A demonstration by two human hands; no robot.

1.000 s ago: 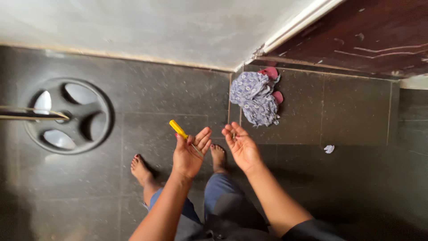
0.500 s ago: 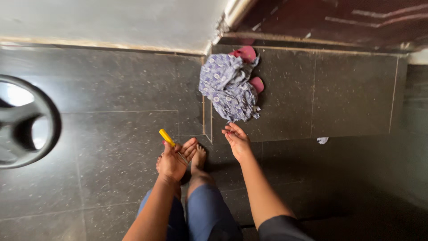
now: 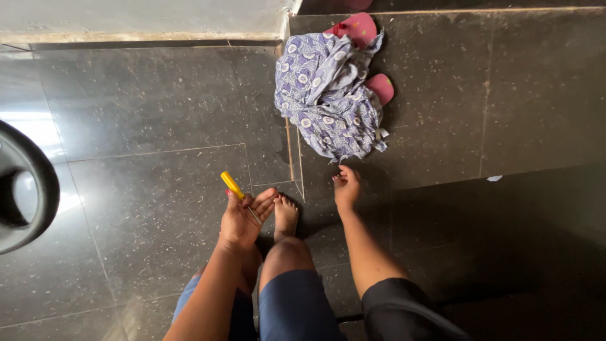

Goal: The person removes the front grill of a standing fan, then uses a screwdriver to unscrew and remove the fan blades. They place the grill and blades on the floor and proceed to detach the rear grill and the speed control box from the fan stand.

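My left hand (image 3: 243,218) holds a small screwdriver (image 3: 232,185) with a yellow handle, palm up, its thin metal shaft lying across the fingers. My right hand (image 3: 347,187) reaches down toward the dark tiled floor (image 3: 158,189), fingers curled, just below a crumpled blue and white patterned cloth (image 3: 325,95). Whether the right hand pinches something small I cannot tell. My bare foot (image 3: 285,215) shows between the two hands.
Pink slippers (image 3: 360,28) lie partly under the cloth. A round dark wheel-like base (image 3: 25,189) sits at the left edge. A white wall base (image 3: 139,19) runs along the top. A small white scrap (image 3: 494,178) lies on the floor at right.
The view has tilted down and closer to the floor. My right hand has moved from palm-up beside the left hand down toward the floor near the cloth. The left hand still holds the screwdriver.
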